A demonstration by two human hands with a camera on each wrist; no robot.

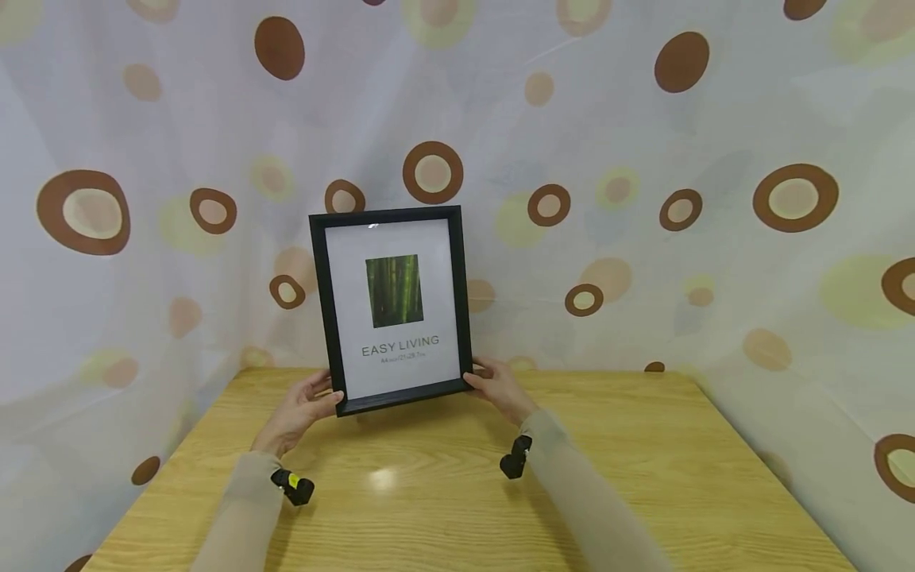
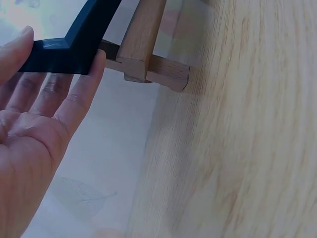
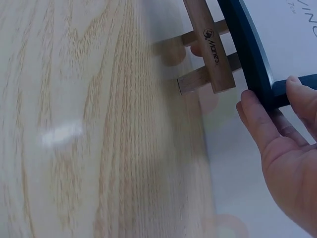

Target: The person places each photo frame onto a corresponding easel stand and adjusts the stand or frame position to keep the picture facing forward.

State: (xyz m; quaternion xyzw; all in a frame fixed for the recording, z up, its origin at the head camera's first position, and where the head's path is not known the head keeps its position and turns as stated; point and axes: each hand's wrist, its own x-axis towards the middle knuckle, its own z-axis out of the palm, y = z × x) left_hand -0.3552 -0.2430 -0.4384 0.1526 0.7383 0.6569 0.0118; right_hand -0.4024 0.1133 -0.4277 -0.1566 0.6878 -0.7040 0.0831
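A black picture frame (image 1: 391, 396) stands upright, leaning a little to the left, near the table's back edge. Behind its lower edge, the left wrist view shows a small wooden stand (image 2: 143, 39). In the right wrist view, that stand (image 3: 210, 49) bears a printed logo; from the head it is hidden. My left hand (image 1: 299, 413) grips the frame's lower left corner, thumb in front and fingers behind. At the lower right corner, my right hand (image 1: 500, 391) holds it in the same way. I cannot tell whether the frame touches the stand.
The wooden table (image 1: 400, 492) stretches out in front of the frame. A pale curtain (image 1: 608, 143) with brown and cream spots hangs behind the table and along both sides. A small black camera sits on each wrist.
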